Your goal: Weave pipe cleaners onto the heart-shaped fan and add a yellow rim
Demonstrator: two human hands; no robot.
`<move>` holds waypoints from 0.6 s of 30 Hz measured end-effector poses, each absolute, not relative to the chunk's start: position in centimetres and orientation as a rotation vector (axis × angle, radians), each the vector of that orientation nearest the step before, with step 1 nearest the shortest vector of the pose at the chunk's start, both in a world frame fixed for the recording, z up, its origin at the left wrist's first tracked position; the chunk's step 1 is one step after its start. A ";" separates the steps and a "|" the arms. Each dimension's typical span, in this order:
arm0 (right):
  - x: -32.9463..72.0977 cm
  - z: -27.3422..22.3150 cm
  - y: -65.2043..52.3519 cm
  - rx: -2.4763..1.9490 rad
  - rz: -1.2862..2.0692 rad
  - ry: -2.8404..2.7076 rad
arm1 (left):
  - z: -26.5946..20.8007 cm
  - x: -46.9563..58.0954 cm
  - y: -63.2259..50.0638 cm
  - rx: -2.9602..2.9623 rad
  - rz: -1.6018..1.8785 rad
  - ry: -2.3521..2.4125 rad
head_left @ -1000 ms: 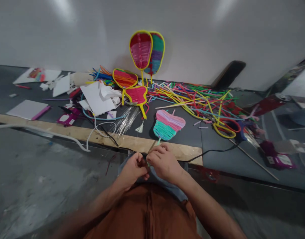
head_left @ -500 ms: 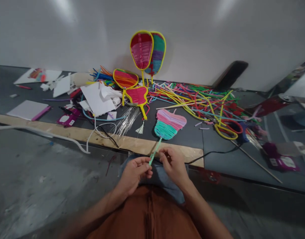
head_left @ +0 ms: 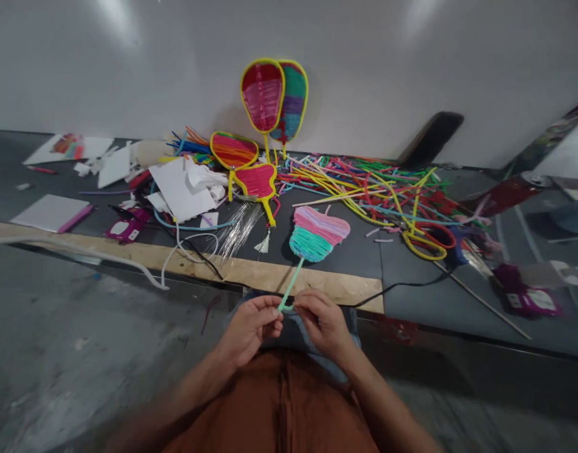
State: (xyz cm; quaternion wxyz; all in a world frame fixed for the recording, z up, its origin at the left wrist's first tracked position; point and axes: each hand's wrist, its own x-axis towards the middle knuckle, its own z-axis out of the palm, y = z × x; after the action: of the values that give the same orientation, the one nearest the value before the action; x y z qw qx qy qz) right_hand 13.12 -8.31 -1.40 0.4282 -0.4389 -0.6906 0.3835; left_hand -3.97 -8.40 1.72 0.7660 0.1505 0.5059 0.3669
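Note:
A small fan point(head_left: 320, 236) made of pipe cleaners, pink and lilac above and teal below, lies at the table's front. Its thin light-green handle point(head_left: 293, 283) slants over the edge toward me. My left hand point(head_left: 254, 324) pinches the handle's lower end between thumb and fingertips. From that end a light-green pipe cleaner point(head_left: 287, 308) bends across to my right hand point(head_left: 323, 319), whose closed thumb and fingers grip it. The very tip inside my right fingers is hidden.
Yellow-rimmed fans point(head_left: 263, 94) lean on the wall, with others lying below. Loose pipe cleaners point(head_left: 364, 182) are heaped behind. Yellow-and-red-handled scissors point(head_left: 425, 245), a can point(head_left: 510, 195), a purple glue gun point(head_left: 525, 296) and black cables lie right. Papers point(head_left: 182, 192) and a white cable are left.
My right hand has shifted slightly left and down, and the light-green pipe cleaner now spans between both hands at the handle's end. The view has shifted slightly.

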 end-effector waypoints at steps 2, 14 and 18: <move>13.1 -0.6 -7.5 -1.043 0.906 -1.853 | 1.6 -3.9 -8.5 0.387 0.792 1.083; 11.4 1.7 -3.5 -1.433 0.934 -2.283 | 0.8 -3.5 -8.9 0.531 0.835 1.165; 12.4 0.1 -4.4 -1.357 0.965 -1.912 | 0.9 -3.7 -8.5 0.474 0.852 1.186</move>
State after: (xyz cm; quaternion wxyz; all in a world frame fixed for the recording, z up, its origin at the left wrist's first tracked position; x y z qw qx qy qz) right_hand 12.42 -4.38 0.15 0.2985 -0.5108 -0.7197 0.3633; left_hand -3.74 -8.50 0.90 0.7195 0.2144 0.5366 0.3853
